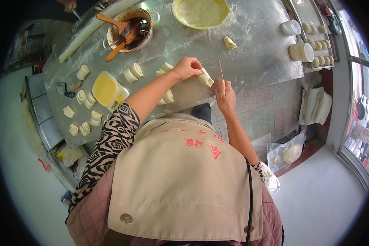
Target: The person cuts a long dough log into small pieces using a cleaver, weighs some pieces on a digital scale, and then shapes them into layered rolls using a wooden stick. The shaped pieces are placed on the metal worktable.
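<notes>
My left hand (187,68) reaches across the steel table and pinches the upper end of a piece of layered dough (206,78). Just right of that piece, my right hand (226,96) grips a thin wooden stick (220,66) by its lower end, with the tip pointing away from me. The stick and the dough are apart. A shaped dough piece (230,43) lies alone farther back. Left of the held dough, partly behind my left forearm, are more folded pieces (167,97), and a rolled pair (133,73) lies beyond the forearm.
A pot of dark sauce (142,13) with wooden utensils and a yellow bowl (200,27) of flour stand at the back. A kitchen scale (106,89) and several dough rolls (82,72) are at left. Plastic containers (301,52) and a tray of dough (319,67) are at right. Another person's hand (68,5) shows top left.
</notes>
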{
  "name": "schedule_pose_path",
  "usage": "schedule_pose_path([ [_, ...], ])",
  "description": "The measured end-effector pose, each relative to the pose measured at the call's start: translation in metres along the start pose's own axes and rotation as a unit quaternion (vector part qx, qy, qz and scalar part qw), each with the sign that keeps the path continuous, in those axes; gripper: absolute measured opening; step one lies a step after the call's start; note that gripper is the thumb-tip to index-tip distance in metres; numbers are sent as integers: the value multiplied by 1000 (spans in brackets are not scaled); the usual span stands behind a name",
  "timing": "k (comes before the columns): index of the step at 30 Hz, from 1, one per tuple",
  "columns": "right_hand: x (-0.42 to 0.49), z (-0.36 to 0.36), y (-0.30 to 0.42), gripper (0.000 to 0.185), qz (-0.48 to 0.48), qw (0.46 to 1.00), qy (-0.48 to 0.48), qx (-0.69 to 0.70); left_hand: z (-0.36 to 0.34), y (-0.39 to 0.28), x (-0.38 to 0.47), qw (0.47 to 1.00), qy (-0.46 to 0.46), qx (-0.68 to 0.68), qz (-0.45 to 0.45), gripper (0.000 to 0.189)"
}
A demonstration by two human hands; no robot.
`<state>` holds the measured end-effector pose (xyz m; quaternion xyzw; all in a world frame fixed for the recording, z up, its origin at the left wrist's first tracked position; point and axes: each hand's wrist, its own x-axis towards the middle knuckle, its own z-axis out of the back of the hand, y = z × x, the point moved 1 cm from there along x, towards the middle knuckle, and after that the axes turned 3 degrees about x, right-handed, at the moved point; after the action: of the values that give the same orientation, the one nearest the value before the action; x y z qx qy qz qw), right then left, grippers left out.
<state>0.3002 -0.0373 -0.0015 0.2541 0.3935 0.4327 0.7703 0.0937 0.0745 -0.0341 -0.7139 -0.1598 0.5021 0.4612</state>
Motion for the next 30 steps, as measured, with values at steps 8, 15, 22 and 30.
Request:
schedule_pose_path([
  [8, -18, 5, 26, 20, 175, 984, 13, -37, -15, 4, -17, 992, -108, 36, -50, 22],
  [15, -20, -2, 16, 8, 162, 985, -14, -50, -22, 9, -26, 985, -96, -122, 77, 20],
  [22, -10, 1, 14, 7, 196, 979, -18, -45, -25, 16, -20, 978, -106, -176, 36, 12],
  [30, -3, -12, 2, 5, 128, 992, 2, -8, -23, 18, -19, 976, -118, -179, 25, 26],
])
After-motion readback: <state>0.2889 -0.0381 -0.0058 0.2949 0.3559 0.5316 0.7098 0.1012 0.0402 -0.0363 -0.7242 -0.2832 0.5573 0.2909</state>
